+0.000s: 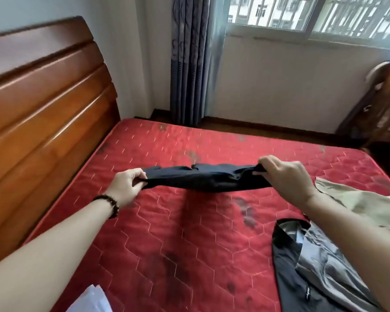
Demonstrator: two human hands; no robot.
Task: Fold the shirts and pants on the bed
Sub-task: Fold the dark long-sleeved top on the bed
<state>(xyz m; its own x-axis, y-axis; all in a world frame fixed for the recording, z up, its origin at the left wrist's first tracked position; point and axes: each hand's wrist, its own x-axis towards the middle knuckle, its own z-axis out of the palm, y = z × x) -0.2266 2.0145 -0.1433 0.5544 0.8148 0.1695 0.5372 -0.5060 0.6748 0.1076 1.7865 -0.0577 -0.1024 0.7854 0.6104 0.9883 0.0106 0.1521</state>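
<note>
A dark navy garment point(203, 177), folded into a flat bundle, hangs stretched above the red quilted mattress point(167, 233). My left hand point(127, 184) pinches its left end and my right hand point(286, 176) grips its right end. A black and grey shirt point(311, 264) lies crumpled at the lower right of the bed, under my right forearm. A beige garment point(365, 203) lies spread at the right edge.
A wooden headboard point(43, 113) runs along the left. Blue curtains point(189, 59) and a window point(313, 14) stand beyond the bed. Wooden furniture point(387, 104) stands at the far right. White fabric or paper point(92, 300) shows at the bottom edge.
</note>
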